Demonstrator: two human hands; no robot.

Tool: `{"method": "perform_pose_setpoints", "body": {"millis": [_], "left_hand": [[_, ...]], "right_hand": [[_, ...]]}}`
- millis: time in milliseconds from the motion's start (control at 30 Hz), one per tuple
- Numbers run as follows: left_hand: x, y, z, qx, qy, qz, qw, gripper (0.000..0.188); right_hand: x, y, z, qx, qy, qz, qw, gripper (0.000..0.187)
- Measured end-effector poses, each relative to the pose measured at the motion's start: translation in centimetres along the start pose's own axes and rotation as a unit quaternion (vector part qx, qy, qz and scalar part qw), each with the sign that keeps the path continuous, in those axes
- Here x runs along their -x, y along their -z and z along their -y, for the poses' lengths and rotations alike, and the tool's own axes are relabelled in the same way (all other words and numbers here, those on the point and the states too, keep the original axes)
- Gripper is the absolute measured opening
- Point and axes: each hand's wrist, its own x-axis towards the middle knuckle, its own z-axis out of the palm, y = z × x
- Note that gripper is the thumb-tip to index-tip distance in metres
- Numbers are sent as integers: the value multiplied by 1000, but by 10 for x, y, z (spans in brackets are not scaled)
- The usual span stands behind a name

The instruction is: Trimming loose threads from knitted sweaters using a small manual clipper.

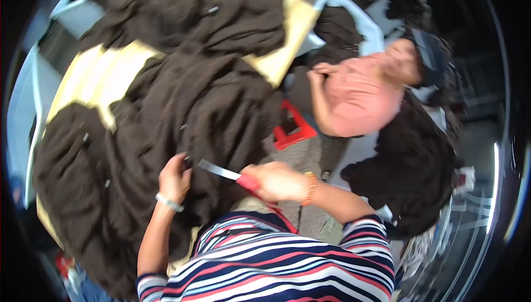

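Note:
A big heap of dark brown knitted-looking cloth [193,100] spreads before me, with small white bits on it. My left hand [176,177] has its fingers bent together at the near part of this cloth, pinching it; the fingertips are slightly blurred. In my right hand [276,181] is a tool with a red handle and a flat silver blade [219,169]. Its blade points left over the cloth, toward my left fingers, and stops short of them. My right fingers are wrapped round the handle, and blur hides the tool's exact kind.
The heap lies on a pale yellow table [105,75]. A red stool or frame [293,128] stands right of it. Another person [365,95] in a pink shirt sits at the right, beside more dark cloth [406,169]. Light blue rails [354,12] edge the far side.

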Motion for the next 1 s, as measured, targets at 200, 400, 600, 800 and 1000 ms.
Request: {"method": "perform_pose_setpoints", "body": {"millis": [200,400,600,800,1000], "left_hand": [[-6,-13,40,-19,-38,-24,999,22],[7,-7,19,-67,-95,15,993,22],[8,-9,19,-51,-56,6,997,20],[9,6,18,-1,-81,38,996,22],[11,-9,45,-109,-74,10,991,22]], "right_hand": [[4,-8,9,38,47,-66,996,18],[6,-20,3,-3,56,-79,995,19],[0,-11,2,-3,56,-69,996,19],[5,-5,6,-5,34,-48,998,22],[-1,-12,14,43,35,63,996,28]]}}
